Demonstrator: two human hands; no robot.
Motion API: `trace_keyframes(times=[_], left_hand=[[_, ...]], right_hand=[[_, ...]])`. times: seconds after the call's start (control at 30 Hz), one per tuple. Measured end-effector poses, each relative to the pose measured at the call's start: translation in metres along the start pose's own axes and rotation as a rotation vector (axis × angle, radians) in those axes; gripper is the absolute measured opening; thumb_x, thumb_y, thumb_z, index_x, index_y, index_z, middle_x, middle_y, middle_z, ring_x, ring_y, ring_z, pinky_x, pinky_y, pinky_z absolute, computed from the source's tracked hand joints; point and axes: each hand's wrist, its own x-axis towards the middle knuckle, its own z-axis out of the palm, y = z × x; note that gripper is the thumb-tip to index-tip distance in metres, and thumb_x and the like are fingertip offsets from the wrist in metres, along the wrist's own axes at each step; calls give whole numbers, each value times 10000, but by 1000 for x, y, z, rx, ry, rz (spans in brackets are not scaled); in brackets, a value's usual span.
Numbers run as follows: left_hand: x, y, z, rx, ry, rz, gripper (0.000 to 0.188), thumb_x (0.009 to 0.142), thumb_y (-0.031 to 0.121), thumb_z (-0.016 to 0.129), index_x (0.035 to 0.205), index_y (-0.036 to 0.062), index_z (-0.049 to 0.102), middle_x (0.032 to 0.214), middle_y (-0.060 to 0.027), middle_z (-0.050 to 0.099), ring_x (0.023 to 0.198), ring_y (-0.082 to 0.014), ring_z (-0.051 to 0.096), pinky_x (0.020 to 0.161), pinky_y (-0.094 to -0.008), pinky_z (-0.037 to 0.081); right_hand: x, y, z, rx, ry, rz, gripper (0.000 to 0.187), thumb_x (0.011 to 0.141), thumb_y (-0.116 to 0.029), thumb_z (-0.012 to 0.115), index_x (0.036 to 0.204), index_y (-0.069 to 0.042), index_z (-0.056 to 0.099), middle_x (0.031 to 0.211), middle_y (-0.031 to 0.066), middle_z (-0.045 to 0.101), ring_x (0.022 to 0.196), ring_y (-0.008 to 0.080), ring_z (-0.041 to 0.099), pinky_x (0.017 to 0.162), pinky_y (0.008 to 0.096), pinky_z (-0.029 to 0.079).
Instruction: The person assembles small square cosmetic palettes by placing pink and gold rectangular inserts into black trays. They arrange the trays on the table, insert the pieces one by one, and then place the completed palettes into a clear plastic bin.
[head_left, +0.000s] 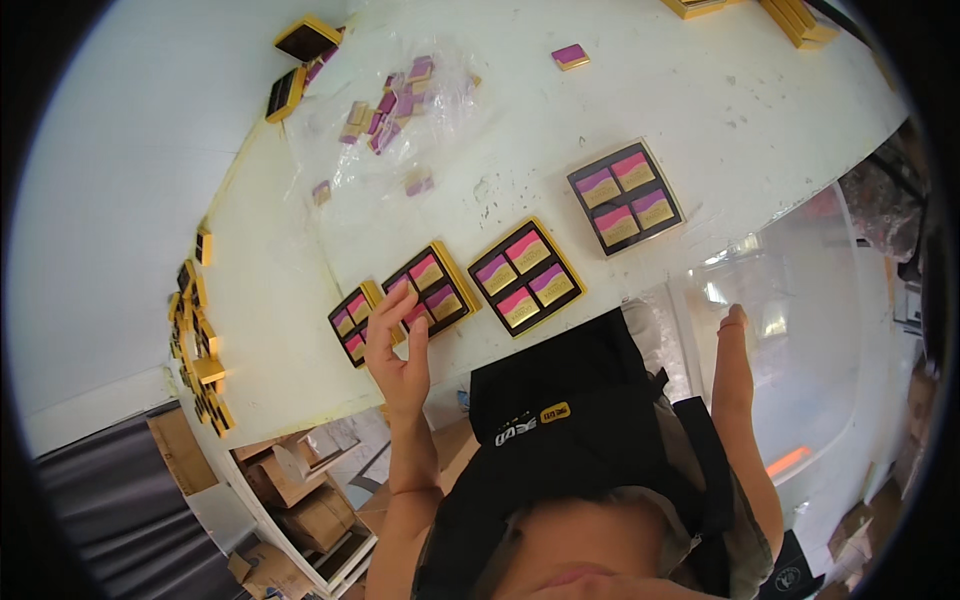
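My left hand (396,345) reaches over the table's near edge, thumb and fingers apart, with its fingertips over a gold-edged box (432,288). Whether they touch it or hover just above, I cannot tell. Another such box (350,318) lies partly behind this hand. To the right sits a third open box (526,275), its black insert holding several pink, purple and gold pieces. Farther right, a similar filled black tray (625,197) seems to have a clear cover. My right hand (736,314) is down at a clear plastic bin (845,300); its fingers are hidden.
A clear plastic bag (440,120) of loose purple and gold pieces lies at the back left. One single piece (570,56) rests at the far middle. Several small gold and black boxes (208,370) line the left edge. More gold boxes (800,22) stand at the far right.
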Motion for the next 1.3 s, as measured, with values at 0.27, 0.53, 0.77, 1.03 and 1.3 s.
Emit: trace_keyframes(times=[0.27, 0.53, 0.77, 1.03, 1.3], left_hand=[[7, 24, 29, 227, -281, 173, 920, 625, 377, 877, 1375, 41, 463, 1384, -176, 498, 1323, -380, 412, 1140, -514, 206], [-3, -1, 49, 253, -283, 307, 1133, 562, 305, 909, 1450, 30, 262, 1422, -181, 433, 1318, -344, 410, 1152, -554, 207], [0, -5, 42, 181, -302, 259, 1134, 581, 327, 888, 1502, 143, 252, 1426, -149, 390, 1298, -277, 414, 1143, -482, 268], [-2, -11, 44, 188, -320, 258, 1116, 586, 339, 873, 1495, 126, 261, 1477, -139, 345, 1341, -312, 366, 1155, -476, 265], [3, -2, 37, 345, -399, 361, 1129, 620, 631, 764, 1443, -20, 347, 1561, -166, 262, 1467, -358, 175, 1180, -513, 153]], right_hand=[[-303, -86, -143, 633, 144, -825, 219, 922, -105, 632, 1074, 45, 583, 986, 101, 626, 875, 172, 630, 733, 302, 534], [-559, -222, -80, 292, -87, -2317, 210, 767, 82, 630, 943, -27, 661, 979, 138, 649, 912, 321, 620, 778, 402, 525], [-614, -235, -20, -254, -794, -2502, 384, 688, 27, 773, 1056, -33, 682, 1129, 96, 649, 1013, 312, 628, 827, 397, 531], [-595, -237, -32, -412, -869, -2566, 360, 693, -17, 796, 1035, -46, 687, 1161, 91, 653, 1106, 292, 604, 1018, 474, 453], [-638, -240, -25, -782, -822, -2483, 664, 683, -228, 832, 1286, -139, 568, 1471, 126, 410, 1375, 381, 357, 1116, 553, 301]])
